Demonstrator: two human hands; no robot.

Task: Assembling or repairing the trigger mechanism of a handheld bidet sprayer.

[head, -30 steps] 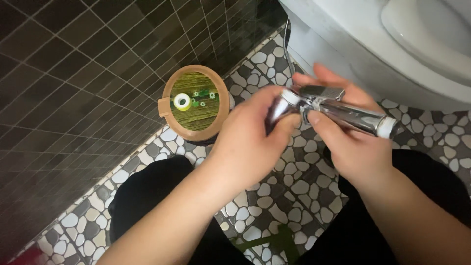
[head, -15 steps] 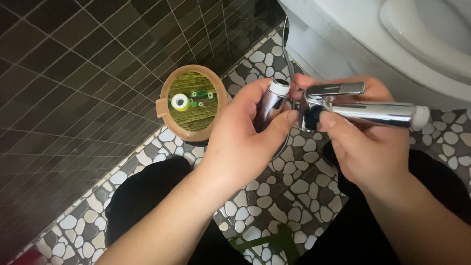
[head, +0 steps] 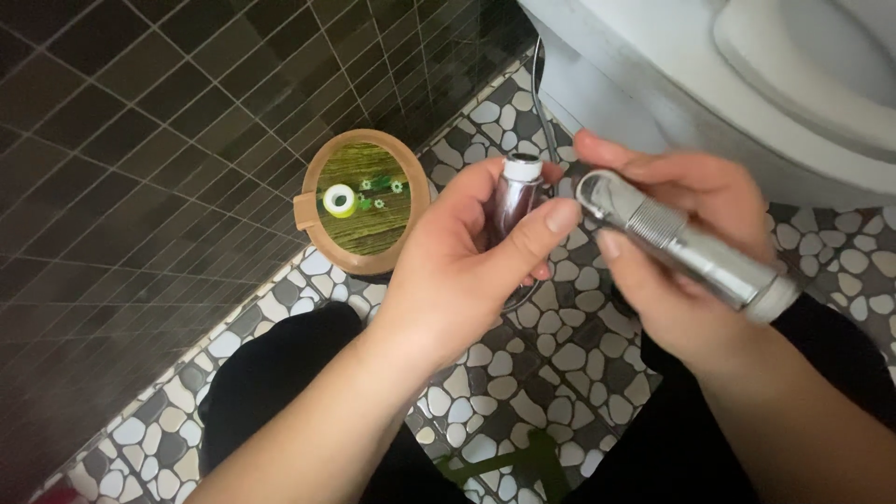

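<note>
Now left hand (head: pixel 467 271) holds fitting (head: pixel 516 196) (chrome, cylindrical).

Illumination is soft and even daylight, brightest at upper right, where the white toilet (head: pixel 747 84) is near overexposed. The dark wall tiles (head: pixel 121 159) carry faint sheen. The chrome sprayer handle (head: pixel 691 250) shows small glare streaks. Shadows are weak and diffuse. Focus is acceptable centrally; frame edges are slightly soft and bowed.
</note>
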